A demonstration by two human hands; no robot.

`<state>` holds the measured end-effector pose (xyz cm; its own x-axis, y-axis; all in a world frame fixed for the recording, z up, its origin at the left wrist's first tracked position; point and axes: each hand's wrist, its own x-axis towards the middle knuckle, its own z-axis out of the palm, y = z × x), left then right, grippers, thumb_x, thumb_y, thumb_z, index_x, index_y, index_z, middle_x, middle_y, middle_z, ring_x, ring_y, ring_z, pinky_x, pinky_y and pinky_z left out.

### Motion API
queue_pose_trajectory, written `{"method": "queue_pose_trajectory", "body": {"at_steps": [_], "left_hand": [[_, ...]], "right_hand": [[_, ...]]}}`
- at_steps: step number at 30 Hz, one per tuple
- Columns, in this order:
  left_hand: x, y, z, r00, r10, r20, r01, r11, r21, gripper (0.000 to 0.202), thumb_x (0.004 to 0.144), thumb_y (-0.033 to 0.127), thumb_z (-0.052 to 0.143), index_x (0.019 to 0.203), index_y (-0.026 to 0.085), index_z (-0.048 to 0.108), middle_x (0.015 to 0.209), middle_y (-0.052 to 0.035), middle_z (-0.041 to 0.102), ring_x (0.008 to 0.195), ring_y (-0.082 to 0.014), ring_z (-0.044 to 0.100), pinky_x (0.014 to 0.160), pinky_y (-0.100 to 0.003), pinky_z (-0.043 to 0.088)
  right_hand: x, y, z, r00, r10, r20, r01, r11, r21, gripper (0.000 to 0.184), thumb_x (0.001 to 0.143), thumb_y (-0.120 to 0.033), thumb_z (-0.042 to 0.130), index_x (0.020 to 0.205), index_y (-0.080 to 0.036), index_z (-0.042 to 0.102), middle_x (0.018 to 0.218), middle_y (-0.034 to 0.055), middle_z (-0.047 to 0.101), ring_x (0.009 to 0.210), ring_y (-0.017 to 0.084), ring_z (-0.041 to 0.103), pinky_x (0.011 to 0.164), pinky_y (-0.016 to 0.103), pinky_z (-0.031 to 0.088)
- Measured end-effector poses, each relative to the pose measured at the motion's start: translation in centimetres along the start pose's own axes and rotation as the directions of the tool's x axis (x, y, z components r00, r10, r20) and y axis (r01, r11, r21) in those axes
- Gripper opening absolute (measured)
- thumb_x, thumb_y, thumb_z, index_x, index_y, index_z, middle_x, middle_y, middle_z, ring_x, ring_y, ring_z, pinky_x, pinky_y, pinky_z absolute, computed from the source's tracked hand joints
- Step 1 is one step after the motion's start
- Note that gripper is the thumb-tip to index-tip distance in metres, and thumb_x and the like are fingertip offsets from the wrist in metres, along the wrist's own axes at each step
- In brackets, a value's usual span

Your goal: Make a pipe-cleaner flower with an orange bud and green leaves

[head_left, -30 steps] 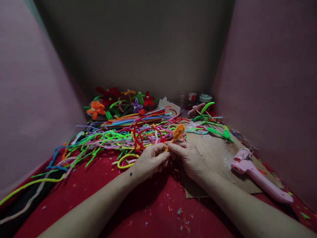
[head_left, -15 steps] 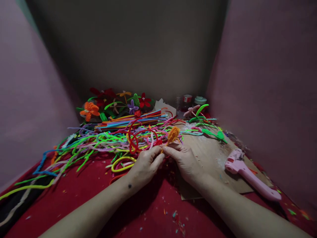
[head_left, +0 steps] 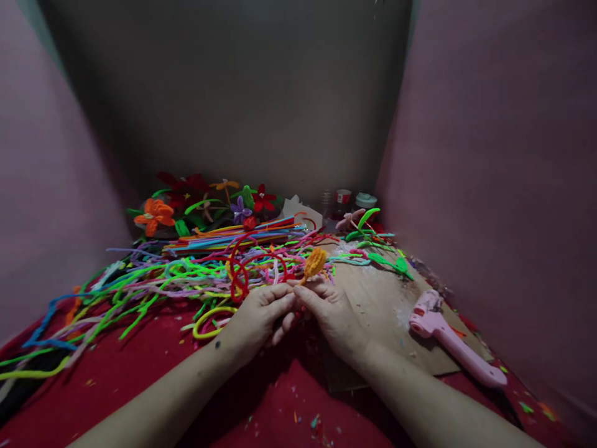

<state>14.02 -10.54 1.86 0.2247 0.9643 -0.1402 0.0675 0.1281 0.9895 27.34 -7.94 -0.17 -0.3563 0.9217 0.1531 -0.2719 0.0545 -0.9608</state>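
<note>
One fuzzy orange bud (head_left: 315,263) leans just above the pinching fingers (head_left: 311,301).

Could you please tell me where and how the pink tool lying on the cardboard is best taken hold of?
I'd probably take the pink tool by its slender handle, coming from above on the near right side. The handle slants that way, its end reaching past the edge of the cardboard, while the bulkier head lies farther away.
</note>
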Motion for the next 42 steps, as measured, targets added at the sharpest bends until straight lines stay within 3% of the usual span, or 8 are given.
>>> {"method": "queue_pose_trajectory", "body": {"at_steps": [6, 12, 18, 22, 27, 31, 35, 42], "left_hand": [[0.1, -0.2, -0.6, 0.97, -0.086, 0.228, 0.168, 0.913, -0.371, 0.018, 0.079, 0.032, 0.055, 0.074, 0.015, 0.053, 0.045, 0.0071, 0.044, 0.027, -0.0011, 0.025, 0.029, -0.014, 0.02], [0.0, -0.4, -0.9, 0.93, -0.078, 0.36, 0.246, 0.859, -0.45, 0.015, 0.081, 0.029, 0.052, 0.075, 0.015, 0.053, 0.045, 0.0088, 0.037, 0.028, -0.001, 0.018, 0.029, -0.014, 0.02], [-0.5, 0.1, 0.2, 0.995, 0.082, 0.064, -0.09, 0.987, 0.134, 0.019, 0.081, 0.033, 0.05, 0.074, 0.016, 0.052, 0.055, 0.0042, 0.047, 0.041, -0.0052, 0.038, 0.039, -0.017, 0.029], [-0.8, -0.8, 0.6, 0.889, 0.452, -0.07, -0.266, 0.634, 0.726, 0.013, 0.083, 0.029, 0.047, 0.082, 0.018, 0.054, 0.068, -0.0006, 0.055, 0.058, -0.0115, 0.049, 0.055, -0.023, 0.035], [-0.7, -2.0, 0.0, 0.859, 0.512, 0.025, -0.265, 0.402, 0.877, 0.018, 0.087, 0.025, 0.038, 0.087, 0.019, 0.055, 0.068, -0.0021, 0.057, 0.056, -0.0123, 0.049, 0.054, -0.024, 0.032], [-0.5, -0.9, 0.0, 0.878, 0.478, -0.044, -0.314, 0.64, 0.701, 0.019, 0.086, 0.025, 0.04, 0.077, 0.019, 0.056, 0.062, 0.0013, 0.054, 0.054, -0.0097, 0.047, 0.053, -0.021, 0.034], [-0.4, 0.2, 0.3, 0.978, 0.179, -0.109, -0.145, 0.953, 0.267, 0.024, 0.084, 0.034, 0.045, 0.069, 0.017, 0.053, 0.046, 0.0065, 0.043, 0.034, -0.0054, 0.035, 0.036, -0.018, 0.026], [0.1, -0.4, -0.5, 0.984, -0.028, 0.177, 0.094, 0.921, -0.377, 0.017, 0.082, 0.03, 0.052, 0.074, 0.015, 0.051, 0.045, 0.0081, 0.041, 0.028, -0.0015, 0.025, 0.029, -0.013, 0.021]], "right_hand": [[0.0, -0.1, -0.3, 0.998, -0.048, 0.03, 0.047, 0.998, 0.034, 0.022, 0.074, -0.034, 0.062, 0.059, -0.019, 0.066, 0.068, 0.0009, 0.06, 0.082, 0.016, 0.056, 0.084, 0.031, 0.039], [0.3, 0.1, -0.2, 0.995, 0.02, 0.102, -0.041, 0.978, 0.204, 0.026, 0.071, -0.031, 0.066, 0.049, -0.017, 0.062, 0.055, -0.0011, 0.055, 0.068, 0.013, 0.054, 0.079, 0.028, 0.041], [0.3, 0.4, -0.1, 0.989, 0.129, 0.067, -0.143, 0.945, 0.293, 0.022, 0.07, -0.037, 0.066, 0.071, -0.015, 0.068, 0.056, 0.0002, 0.059, 0.051, 0.011, 0.05, 0.052, 0.024, 0.04], [0.2, 0.4, 0.0, 0.994, 0.109, 0.026, -0.111, 0.945, 0.306, 0.018, 0.068, -0.033, 0.068, 0.069, -0.015, 0.067, 0.068, 0.0013, 0.063, 0.058, 0.011, 0.053, 0.056, 0.023, 0.04], [-0.1, 0.1, 0.3, 0.995, 0.1, 0.007, -0.099, 0.968, 0.229, 0.019, 0.07, -0.033, 0.066, 0.063, -0.016, 0.066, 0.062, -0.0018, 0.058, 0.056, 0.009, 0.047, 0.056, 0.023, 0.037], [-0.2, -0.1, 0.0, 1.0, -0.013, -0.005, 0.013, 0.999, 0.053, 0.021, 0.074, -0.034, 0.063, 0.063, -0.017, 0.067, 0.064, -0.0014, 0.058, 0.061, 0.01, 0.047, 0.059, 0.023, 0.036], [-0.3, 0.0, -0.2, 0.997, -0.001, 0.081, 0.0, 1.0, 0.012, 0.021, 0.079, -0.033, 0.056, 0.075, -0.017, 0.069, 0.065, 0.0001, 0.059, 0.062, 0.012, 0.049, 0.06, 0.025, 0.037], [-0.1, 0.4, -0.4, 0.996, -0.026, 0.088, 0.022, 0.999, 0.049, 0.025, 0.078, -0.029, 0.056, 0.058, -0.017, 0.063, 0.062, -0.0008, 0.058, 0.063, 0.012, 0.05, 0.069, 0.027, 0.037]]}}
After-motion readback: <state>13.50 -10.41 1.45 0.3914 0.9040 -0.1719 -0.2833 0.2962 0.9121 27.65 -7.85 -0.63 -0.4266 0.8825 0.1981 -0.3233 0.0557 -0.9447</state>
